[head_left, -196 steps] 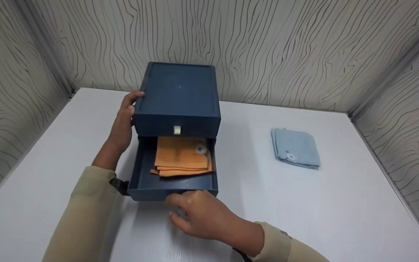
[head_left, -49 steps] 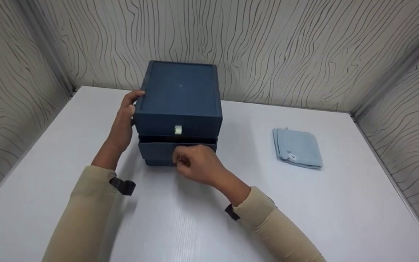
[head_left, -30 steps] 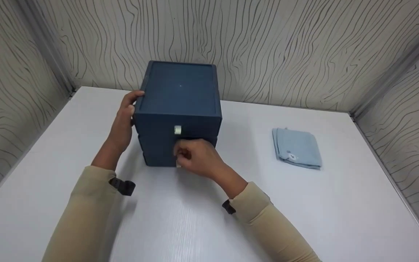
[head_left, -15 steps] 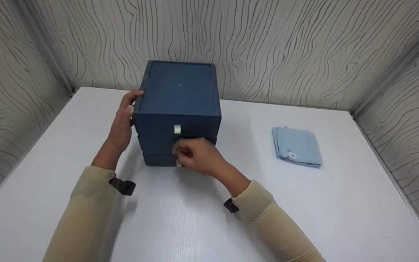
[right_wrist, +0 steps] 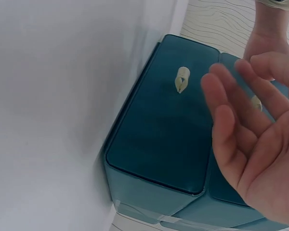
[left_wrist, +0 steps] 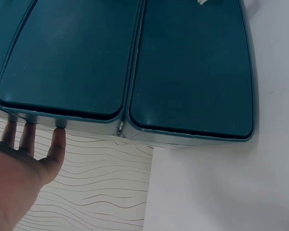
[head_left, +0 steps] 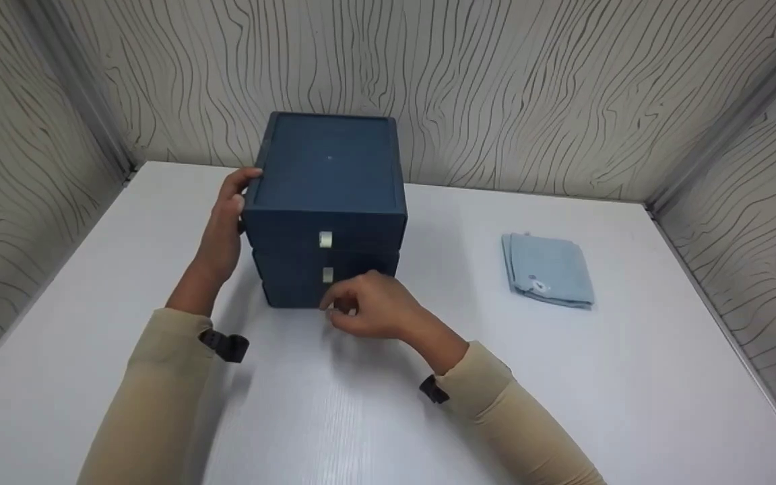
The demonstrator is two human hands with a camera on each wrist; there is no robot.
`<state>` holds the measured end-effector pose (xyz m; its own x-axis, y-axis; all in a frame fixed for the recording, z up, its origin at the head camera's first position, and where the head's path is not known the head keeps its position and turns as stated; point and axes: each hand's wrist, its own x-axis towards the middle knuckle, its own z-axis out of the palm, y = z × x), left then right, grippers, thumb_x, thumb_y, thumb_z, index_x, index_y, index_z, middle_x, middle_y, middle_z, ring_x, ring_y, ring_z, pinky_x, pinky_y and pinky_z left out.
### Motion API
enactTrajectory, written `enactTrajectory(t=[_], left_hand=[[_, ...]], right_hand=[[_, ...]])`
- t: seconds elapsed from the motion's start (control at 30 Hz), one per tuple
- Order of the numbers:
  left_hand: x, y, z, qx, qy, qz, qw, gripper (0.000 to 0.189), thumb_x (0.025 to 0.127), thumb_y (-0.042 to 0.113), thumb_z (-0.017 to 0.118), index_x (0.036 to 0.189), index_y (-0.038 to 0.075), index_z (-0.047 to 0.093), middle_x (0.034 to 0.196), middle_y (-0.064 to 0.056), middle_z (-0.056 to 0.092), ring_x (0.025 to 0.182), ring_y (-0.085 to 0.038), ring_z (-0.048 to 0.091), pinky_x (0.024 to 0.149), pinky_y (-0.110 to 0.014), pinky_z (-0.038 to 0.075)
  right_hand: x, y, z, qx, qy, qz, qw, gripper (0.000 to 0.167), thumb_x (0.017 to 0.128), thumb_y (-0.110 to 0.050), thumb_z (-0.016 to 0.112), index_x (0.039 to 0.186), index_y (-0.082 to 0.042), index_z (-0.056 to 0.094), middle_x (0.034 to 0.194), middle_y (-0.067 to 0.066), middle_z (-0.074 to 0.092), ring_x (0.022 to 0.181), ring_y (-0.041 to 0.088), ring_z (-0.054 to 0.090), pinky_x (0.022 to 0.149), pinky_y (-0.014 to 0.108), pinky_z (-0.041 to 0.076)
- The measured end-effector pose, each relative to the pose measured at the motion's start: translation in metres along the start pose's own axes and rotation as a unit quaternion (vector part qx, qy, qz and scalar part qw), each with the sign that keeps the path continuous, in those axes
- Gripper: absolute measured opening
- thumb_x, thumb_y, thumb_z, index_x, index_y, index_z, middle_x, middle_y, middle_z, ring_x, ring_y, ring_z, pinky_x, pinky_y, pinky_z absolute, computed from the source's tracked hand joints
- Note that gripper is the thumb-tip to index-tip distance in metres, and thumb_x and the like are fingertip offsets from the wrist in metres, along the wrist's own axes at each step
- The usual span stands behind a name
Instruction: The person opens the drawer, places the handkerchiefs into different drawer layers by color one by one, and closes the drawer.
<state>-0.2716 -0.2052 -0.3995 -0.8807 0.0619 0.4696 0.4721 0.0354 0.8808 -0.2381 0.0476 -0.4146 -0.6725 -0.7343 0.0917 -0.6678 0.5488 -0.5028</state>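
A dark blue drawer unit (head_left: 327,165) with three stacked drawers stands on the white table, all of them pushed in. Pale pull tabs show on the top drawer (head_left: 361,229) and the middle drawer (head_left: 280,264). My left hand (head_left: 219,236) rests against the unit's left side, its fingertips (left_wrist: 60,137) touching the wall. In front of the bottom drawer (right_wrist: 159,130) hovers my right hand (head_left: 378,306), fingers loosely bent and holding nothing. The right wrist view shows a gap between those fingers and the bottom pull tab (right_wrist: 182,77), which the hand hides in the head view.
A folded light blue cloth (head_left: 550,273) lies on the white table (head_left: 617,377), right of the unit. A wall panel (head_left: 496,87) with wavy dark lines rises behind, and similar panels flank both sides.
The middle drawer, earlier pulled out with folded orange cloth inside, was pushed in by the right hand. That hand has since dropped off it to the bottom drawer's level. The left hand stayed put.
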Motion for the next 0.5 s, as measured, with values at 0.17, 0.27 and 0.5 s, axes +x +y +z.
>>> enactTrajectory(t=[0.17,0.27,0.5], left_hand=[[0.000,0.000,0.000,0.003,0.004,-0.002,1.0000,0.060,0.095,0.061,0.033,0.139,0.022,0.041,0.153,-0.005,0.027,0.137,-0.029,0.029,0.105,-0.065,0.019],[0.000,-0.001,0.000,0.008,0.003,-0.003,1.0000,0.060,0.094,0.061,0.034,0.140,0.022,0.041,0.153,-0.005,0.026,0.138,-0.030,0.028,0.105,-0.066,0.018],[0.000,0.000,0.001,0.002,0.005,-0.006,1.0000,0.056,0.095,0.056,0.034,0.139,0.023,0.043,0.153,-0.005,0.027,0.139,-0.032,0.026,0.105,-0.070,0.014]], right_hand=[[0.003,0.004,0.006,0.006,0.001,0.008,0.9999,0.021,0.086,-0.018,0.063,0.104,-0.018,0.075,0.093,-0.004,0.073,0.082,0.007,0.065,0.072,0.024,0.050],[0.005,0.007,0.011,0.017,-0.004,0.023,0.9996,0.022,0.087,-0.017,0.063,0.105,-0.015,0.074,0.094,-0.003,0.073,0.082,0.007,0.063,0.073,0.024,0.050],[0.009,0.010,0.021,0.015,-0.005,0.055,0.9984,0.026,0.089,-0.018,0.062,0.114,-0.015,0.071,0.102,-0.001,0.071,0.086,0.009,0.062,0.076,0.026,0.050]])
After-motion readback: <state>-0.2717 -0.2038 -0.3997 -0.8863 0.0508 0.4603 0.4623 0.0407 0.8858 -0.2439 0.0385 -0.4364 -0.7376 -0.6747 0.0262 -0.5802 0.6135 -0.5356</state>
